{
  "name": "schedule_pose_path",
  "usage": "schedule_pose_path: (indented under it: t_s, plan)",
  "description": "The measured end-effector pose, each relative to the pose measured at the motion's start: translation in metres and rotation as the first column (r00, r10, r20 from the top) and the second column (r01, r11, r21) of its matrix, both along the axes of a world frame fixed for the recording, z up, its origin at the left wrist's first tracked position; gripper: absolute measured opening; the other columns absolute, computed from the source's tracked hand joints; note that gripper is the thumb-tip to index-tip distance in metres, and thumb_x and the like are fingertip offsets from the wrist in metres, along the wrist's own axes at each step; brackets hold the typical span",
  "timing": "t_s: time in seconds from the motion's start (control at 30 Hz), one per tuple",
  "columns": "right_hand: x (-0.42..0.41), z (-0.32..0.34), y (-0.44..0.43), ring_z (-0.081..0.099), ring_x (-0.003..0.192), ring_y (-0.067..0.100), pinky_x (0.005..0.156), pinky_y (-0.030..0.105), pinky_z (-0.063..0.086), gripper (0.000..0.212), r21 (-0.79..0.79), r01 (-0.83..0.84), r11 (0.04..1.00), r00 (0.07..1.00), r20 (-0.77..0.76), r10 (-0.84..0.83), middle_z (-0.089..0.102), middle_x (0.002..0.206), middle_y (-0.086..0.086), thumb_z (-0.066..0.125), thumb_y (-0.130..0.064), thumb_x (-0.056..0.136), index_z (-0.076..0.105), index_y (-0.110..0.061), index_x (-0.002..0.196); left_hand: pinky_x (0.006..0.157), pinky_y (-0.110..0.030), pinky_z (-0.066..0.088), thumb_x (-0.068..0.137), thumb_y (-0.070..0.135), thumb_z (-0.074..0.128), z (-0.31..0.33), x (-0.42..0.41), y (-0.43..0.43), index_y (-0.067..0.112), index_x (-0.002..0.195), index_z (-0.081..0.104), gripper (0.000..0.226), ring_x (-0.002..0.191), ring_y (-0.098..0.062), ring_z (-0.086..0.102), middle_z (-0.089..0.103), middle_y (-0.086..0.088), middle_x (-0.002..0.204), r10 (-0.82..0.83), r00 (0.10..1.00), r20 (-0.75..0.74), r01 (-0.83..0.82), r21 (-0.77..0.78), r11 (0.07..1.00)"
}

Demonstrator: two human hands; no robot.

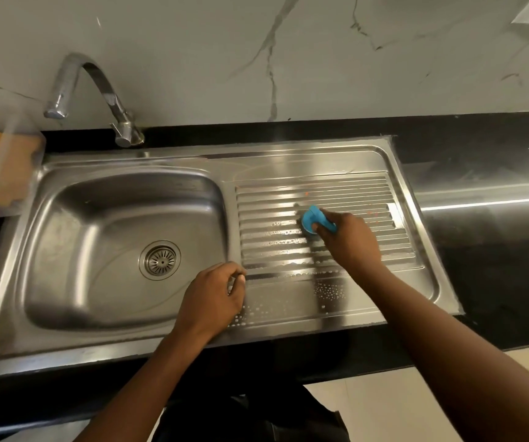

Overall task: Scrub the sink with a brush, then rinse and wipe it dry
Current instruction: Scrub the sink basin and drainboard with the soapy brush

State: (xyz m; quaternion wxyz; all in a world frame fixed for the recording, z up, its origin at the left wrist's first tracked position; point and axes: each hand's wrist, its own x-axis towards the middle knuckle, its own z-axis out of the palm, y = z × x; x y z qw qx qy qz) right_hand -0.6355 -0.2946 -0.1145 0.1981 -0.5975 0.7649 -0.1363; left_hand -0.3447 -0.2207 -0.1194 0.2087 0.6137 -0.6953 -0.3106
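Our right hand [349, 240] grips the blue brush [312, 220], fingers wrapped round its handle, and presses its head onto the ribbed drainboard [352, 186] on the right side of the steel sink [129, 156]. The brush sits near the middle of the ribs, with foamy suds [284, 232] lying in the grooves just to its left.

Our left hand [213, 296] rests on the sink's front part, where the basin [97, 250] meets the drainboard. Its fingers are curled under, and we see nothing in them. Beads of water [327, 290] dot the flat steel strip in front of the ribs, between the two hands.

We see the basin on the left with its round drain strainer [160, 259] in the floor, and the curved tap [97, 90] behind it, spout turned toward the left. An orange sponge [4, 167] lies at the left edge, blurred. The sink is set into a black countertop [480, 148] below a veined marble wall [288, 59].
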Motion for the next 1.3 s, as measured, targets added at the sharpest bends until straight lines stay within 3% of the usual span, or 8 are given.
schedule_pose_path:
  t_s: [0.23, 0.5, 0.63, 0.73, 0.83, 0.97, 1.13, 1.3]
  plan:
    - [0.062, -0.017, 0.002, 0.072, 0.102, 0.023, 0.075, 0.031, 0.05, 0.05, -0.026, -0.098, 0.995, 0.992, 0.082, 0.1, 0.075, 0.119, -0.001, 0.06, -0.057, 0.097, 0.055, -0.044, 0.145, 0.079, -0.032, 0.059, 0.096, 0.029, 0.062, 0.001, -0.009, -0.001, 0.029, 0.099, 0.073, 0.012, 0.085, -0.003, 0.067, 0.074, 0.016, 0.095, 0.005, 1.0, 0.005, -0.005, 0.017, 1.0]
    - [-0.042, -0.009, 0.02, 0.065, 0.066, 0.012, 0.061, 0.036, 0.058, 0.049, -0.01, -0.028, 1.0, 1.0, -0.014, 0.028, 0.074, 0.092, -0.003, 0.059, -0.057, 0.098, 0.056, -0.041, 0.144, 0.082, -0.033, 0.06, 0.097, 0.033, 0.06, 0.003, -0.018, -0.008, 0.03, 0.102, 0.073, 0.015, 0.091, 0.0, 0.068, 0.074, 0.019, 0.1, -0.006, 1.0, -0.002, 0.006, 0.003, 1.0]
    - [-0.075, -0.001, 0.01, 0.067, 0.076, 0.013, 0.067, 0.036, 0.059, 0.049, -0.034, 0.081, 0.996, 0.997, 0.014, -0.081, 0.076, 0.101, 0.0, 0.061, -0.051, 0.099, 0.061, -0.026, 0.142, 0.084, -0.032, 0.06, 0.098, 0.03, 0.061, 0.008, -0.021, -0.009, 0.03, 0.103, 0.075, 0.014, 0.093, 0.0, 0.068, 0.075, 0.018, 0.102, 0.012, 1.0, -0.012, -0.012, -0.005, 1.0]
    - [-0.051, -0.003, -0.001, 0.064, 0.068, 0.009, 0.055, 0.024, 0.047, 0.045, -0.045, 0.083, 0.996, 0.995, 0.063, -0.08, 0.075, 0.095, -0.002, 0.063, -0.046, 0.1, 0.064, -0.023, 0.138, 0.084, -0.032, 0.06, 0.098, 0.027, 0.063, 0.009, -0.023, -0.008, 0.029, 0.103, 0.075, 0.013, 0.092, -0.002, 0.069, 0.075, 0.017, 0.101, 0.021, 1.0, -0.013, -0.021, -0.017, 1.0]
    - [-0.011, -0.007, -0.004, 0.064, 0.063, 0.003, 0.052, 0.022, 0.044, 0.042, -0.026, 0.004, 1.0, 0.994, 0.108, -0.002, 0.07, 0.085, -0.007, 0.063, -0.048, 0.1, 0.064, -0.03, 0.138, 0.082, -0.035, 0.06, 0.097, 0.027, 0.064, 0.008, -0.028, -0.007, 0.029, 0.103, 0.075, 0.012, 0.091, -0.004, 0.069, 0.075, 0.016, 0.1, 0.021, 1.0, -0.011, -0.021, -0.016, 1.0]
    - [0.008, -0.015, 0.013, 0.063, 0.069, 0.003, 0.061, 0.025, 0.046, 0.05, -0.011, -0.097, 0.995, 0.989, 0.112, 0.098, 0.076, 0.104, -0.006, 0.06, -0.057, 0.098, 0.056, -0.042, 0.145, 0.082, -0.036, 0.06, 0.097, 0.027, 0.064, 0.007, -0.036, -0.008, 0.029, 0.103, 0.075, 0.012, 0.091, -0.004, 0.069, 0.074, 0.016, 0.1, 0.019, 1.0, -0.016, -0.019, -0.011, 1.0]
    - [-0.057, -0.007, 0.037, 0.061, 0.062, 0.006, 0.057, 0.029, 0.053, 0.051, 0.007, -0.061, 0.998, 0.996, 0.068, 0.06, 0.072, 0.091, -0.006, 0.058, -0.057, 0.099, 0.055, -0.039, 0.147, 0.081, -0.036, 0.06, 0.096, 0.025, 0.066, 0.003, -0.045, -0.009, 0.028, 0.101, 0.075, 0.011, 0.09, -0.004, 0.069, 0.075, 0.017, 0.099, 0.011, 1.0, -0.025, -0.012, -0.014, 1.0]
    - [-0.125, 0.003, 0.024, 0.068, 0.079, 0.01, 0.072, 0.035, 0.061, 0.051, 0.001, 0.091, 0.996, 0.996, 0.016, -0.091, 0.075, 0.108, 0.002, 0.062, -0.051, 0.099, 0.061, -0.024, 0.142, 0.08, -0.034, 0.061, 0.096, 0.026, 0.065, 0.002, -0.05, -0.012, 0.03, 0.101, 0.074, 0.011, 0.09, 0.0, 0.068, 0.074, 0.02, 0.099, -0.003, 1.0, -0.029, 0.002, -0.016, 1.0]
